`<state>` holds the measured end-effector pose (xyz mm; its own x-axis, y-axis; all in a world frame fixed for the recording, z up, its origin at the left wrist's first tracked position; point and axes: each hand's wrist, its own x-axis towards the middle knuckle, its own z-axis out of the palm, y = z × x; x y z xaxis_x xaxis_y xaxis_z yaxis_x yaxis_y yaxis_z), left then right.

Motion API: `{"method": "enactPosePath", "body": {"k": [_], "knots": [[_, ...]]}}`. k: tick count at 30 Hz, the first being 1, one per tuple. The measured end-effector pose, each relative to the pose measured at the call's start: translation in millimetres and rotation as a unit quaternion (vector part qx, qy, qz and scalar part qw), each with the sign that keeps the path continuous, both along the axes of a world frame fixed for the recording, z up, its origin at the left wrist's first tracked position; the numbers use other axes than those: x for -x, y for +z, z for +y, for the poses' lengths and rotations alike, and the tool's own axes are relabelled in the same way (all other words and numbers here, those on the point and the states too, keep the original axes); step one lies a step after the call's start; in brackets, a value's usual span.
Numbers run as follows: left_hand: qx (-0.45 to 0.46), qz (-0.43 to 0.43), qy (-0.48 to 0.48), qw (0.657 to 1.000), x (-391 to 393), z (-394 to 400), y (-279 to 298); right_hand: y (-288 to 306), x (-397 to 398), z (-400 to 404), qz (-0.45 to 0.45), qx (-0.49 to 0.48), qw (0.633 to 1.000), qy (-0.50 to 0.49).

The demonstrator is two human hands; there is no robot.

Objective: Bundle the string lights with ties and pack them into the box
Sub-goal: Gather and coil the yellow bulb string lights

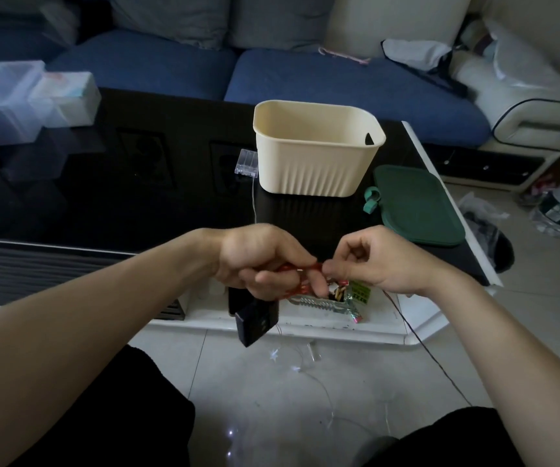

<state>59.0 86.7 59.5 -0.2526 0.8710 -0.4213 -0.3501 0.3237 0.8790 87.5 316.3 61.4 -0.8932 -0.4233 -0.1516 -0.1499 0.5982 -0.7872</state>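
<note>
The cream box, ribbed plastic with rounded corners, stands open on the glossy black table; I can't see anything in it from here. Its green lid lies flat just beside it. A clear battery case sits left of the box, with thin wire trailing towards me. My left hand curls round a red tie, a black pack dangling below it. My right hand pinches the tie's other end, I think. String lights sprawl on the tiled floor.
</note>
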Motion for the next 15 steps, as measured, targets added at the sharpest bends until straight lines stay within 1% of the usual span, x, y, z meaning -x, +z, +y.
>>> {"method": "enactPosePath", "body": {"k": [3,5,7,10,12,15], "knots": [[-0.078,-0.106,0.04,0.99,6,-7,4,-2,3,8,0.0,0.001,0.999,-0.032],[-0.111,-0.139,0.099,0.979,7,-9,5,-4,4,10,-0.004,-0.001,0.999,-0.048],[-0.15,-0.146,0.171,0.963,6,-8,6,-7,4,10,-0.018,-0.007,0.998,-0.057],[-0.185,-0.133,0.271,0.935,6,-5,9,-13,5,4,-0.038,-0.054,0.997,-0.043],[-0.199,-0.129,0.305,0.922,6,-4,12,-17,4,-1,-0.053,-0.074,0.995,-0.036],[-0.209,-0.133,0.318,0.915,3,-4,14,-23,0,-13,-0.077,-0.076,0.994,-0.026]]}}
